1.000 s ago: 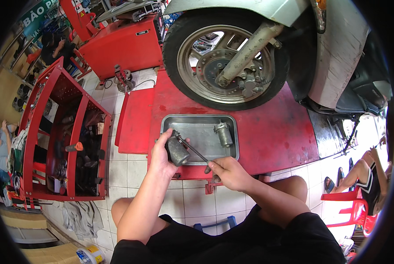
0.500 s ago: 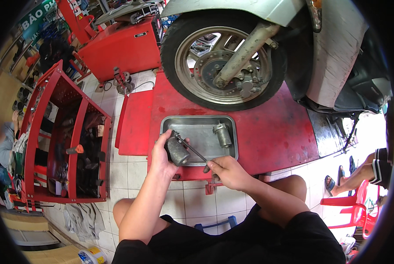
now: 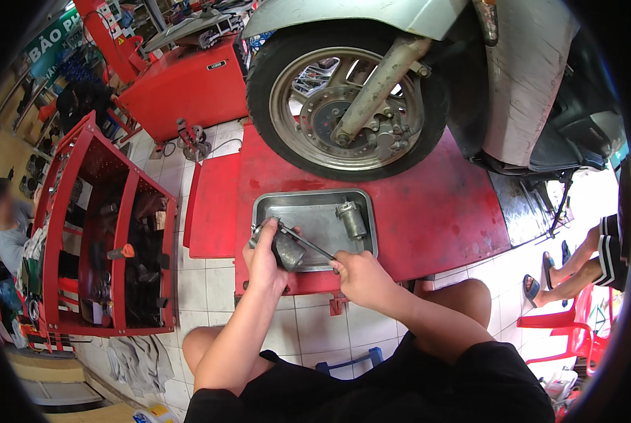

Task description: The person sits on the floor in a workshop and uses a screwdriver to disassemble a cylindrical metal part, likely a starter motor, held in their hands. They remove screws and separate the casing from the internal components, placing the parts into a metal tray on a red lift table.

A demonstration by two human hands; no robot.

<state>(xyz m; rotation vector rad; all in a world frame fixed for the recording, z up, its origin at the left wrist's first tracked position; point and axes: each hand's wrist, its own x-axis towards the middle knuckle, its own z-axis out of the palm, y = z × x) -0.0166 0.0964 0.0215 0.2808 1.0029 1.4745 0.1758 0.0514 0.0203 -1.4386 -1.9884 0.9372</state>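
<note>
My left hand (image 3: 262, 259) wraps round a grey cylindrical starter motor (image 3: 288, 252), tilted over the near left corner of a metal tray (image 3: 308, 213). In my right hand (image 3: 363, 276) is the end of a slim metal wrench (image 3: 310, 244). Its far end touches the top of the motor beside my left thumb; exactly how it seats there is hidden by my fingers. A second, similar starter motor (image 3: 352, 221) lies in the right part of the tray.
The tray rests on a red lift platform (image 3: 428, 233), below a scooter's front wheel (image 3: 347, 106). On the left stands a red tool cart (image 3: 121, 247). A person (image 3: 12, 225) is beyond it. Another person's legs (image 3: 569, 264) and a red plastic chair (image 3: 562, 324) are at right.
The wrench and my right hand have shifted slightly, with the motor turned a little in my left hand. The whole view has moved slightly.
</note>
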